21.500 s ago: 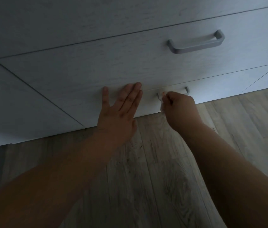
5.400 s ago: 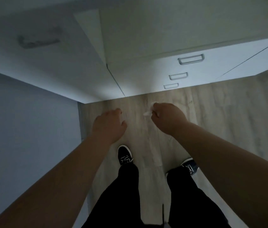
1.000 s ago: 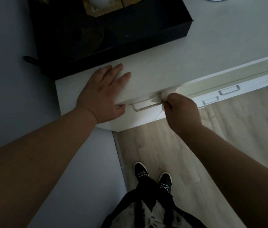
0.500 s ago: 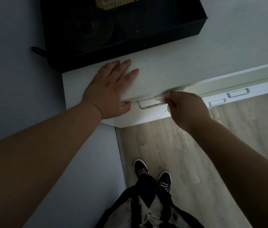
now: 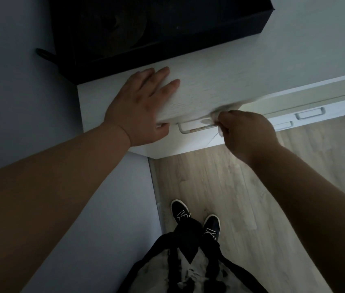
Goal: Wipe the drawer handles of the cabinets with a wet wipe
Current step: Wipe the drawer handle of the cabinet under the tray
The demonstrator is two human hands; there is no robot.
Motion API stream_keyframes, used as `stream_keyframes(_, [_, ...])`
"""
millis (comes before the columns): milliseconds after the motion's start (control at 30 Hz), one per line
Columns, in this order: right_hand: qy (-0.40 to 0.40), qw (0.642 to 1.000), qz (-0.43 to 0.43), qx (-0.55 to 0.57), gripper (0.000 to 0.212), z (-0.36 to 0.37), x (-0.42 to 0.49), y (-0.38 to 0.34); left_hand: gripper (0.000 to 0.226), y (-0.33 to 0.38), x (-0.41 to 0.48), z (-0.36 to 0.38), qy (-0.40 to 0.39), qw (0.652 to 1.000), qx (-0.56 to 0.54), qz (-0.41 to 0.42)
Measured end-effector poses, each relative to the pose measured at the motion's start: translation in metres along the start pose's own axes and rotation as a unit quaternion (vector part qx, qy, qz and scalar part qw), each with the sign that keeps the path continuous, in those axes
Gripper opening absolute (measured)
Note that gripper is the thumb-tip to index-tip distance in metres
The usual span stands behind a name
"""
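I look down over a white cabinet (image 5: 241,81). Its top drawer handle (image 5: 190,129), a pale metal bar, runs below the front edge. My right hand (image 5: 245,132) pinches a white wet wipe (image 5: 218,123) against the right end of that handle, hiding that end. My left hand (image 5: 144,106) lies flat on the cabinet top at its front left corner, fingers straight, thumb hooked under the edge. Further right, the handles of the neighbouring drawers show: one (image 5: 310,113) and a second handle (image 5: 283,125).
A black open box (image 5: 167,45) sits on the cabinet top just beyond my left hand. A grey wall (image 5: 19,81) closes the left side. Below is pale wood floor (image 5: 231,187) with my two black shoes (image 5: 195,216).
My right hand with the wipe has stayed at the right end of the top handle, shifting slightly. My left hand keeps resting on the cabinet top. The view has tilted a little.
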State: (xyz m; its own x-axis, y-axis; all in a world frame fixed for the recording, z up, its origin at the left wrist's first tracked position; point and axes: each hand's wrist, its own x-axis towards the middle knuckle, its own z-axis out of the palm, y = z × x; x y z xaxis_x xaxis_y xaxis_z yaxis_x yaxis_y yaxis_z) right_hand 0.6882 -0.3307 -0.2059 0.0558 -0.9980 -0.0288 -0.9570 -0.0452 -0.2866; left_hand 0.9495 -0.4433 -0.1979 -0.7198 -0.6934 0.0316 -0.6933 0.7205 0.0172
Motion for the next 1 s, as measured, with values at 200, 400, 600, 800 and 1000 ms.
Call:
stream_keyframes(200, [-0.015, 0.968, 0.144, 0.203, 0.026, 0.006, -0.002, -0.01, 0.095, 0.0, 0.0, -0.001, 0.003, 1.0, 0.005, 0.0])
stream_keyframes(400, [-0.006, 0.997, 0.076, 0.032, 0.019, 0.007, -0.008, -0.016, 0.094, 0.0, 0.0, 0.0, 0.004, 1.0, 0.004, 0.004])
stream_keyframes(600, [0.02, 0.946, 0.198, 0.255, 0.025, 0.019, -0.009, -0.024, 0.095, -0.002, 0.002, 0.001, -0.003, 1.0, 0.013, 0.006])
stream_keyframes(800, [0.051, 0.966, 0.154, 0.201, 0.018, 0.023, -0.015, -0.038, 0.095, -0.001, 0.002, 0.0, -0.017, 1.0, 0.012, 0.003])
stream_keyframes(1000, [0.035, 0.963, 0.18, 0.197, 0.02, 0.027, -0.014, -0.032, 0.095, -0.001, 0.002, 0.0, -0.014, 1.0, 0.011, 0.007])
